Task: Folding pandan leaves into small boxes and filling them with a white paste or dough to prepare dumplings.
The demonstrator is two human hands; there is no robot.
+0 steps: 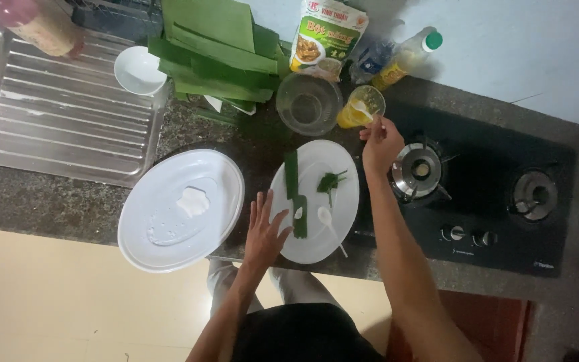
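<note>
My right hand (pixel 380 142) holds a white spoon (pixel 361 110) dipped in a small glass of yellow liquid (pixel 360 106) at the back of the counter. My left hand (pixel 265 230) rests open, fingers spread, on the left rim of a white plate (pixel 343 208). On that plate lie a long green leaf strip (pixel 295 194) with a white dab on it, a small bundle of green leaf pieces (pixel 330 182) and a second white spoon (pixel 330 224).
A large white plate (pixel 162 234) with white dough (pixel 193 201) lies to the left. An empty glass bowl (pixel 308 104), stacked banana leaves (pixel 219 50), a flour bag (pixel 326 33), an oil bottle (pixel 407 59) and a white bowl (pixel 139 70) stand behind. Gas stove (pixel 477 194) at right, steel sink drainer (pixel 68 114) at left.
</note>
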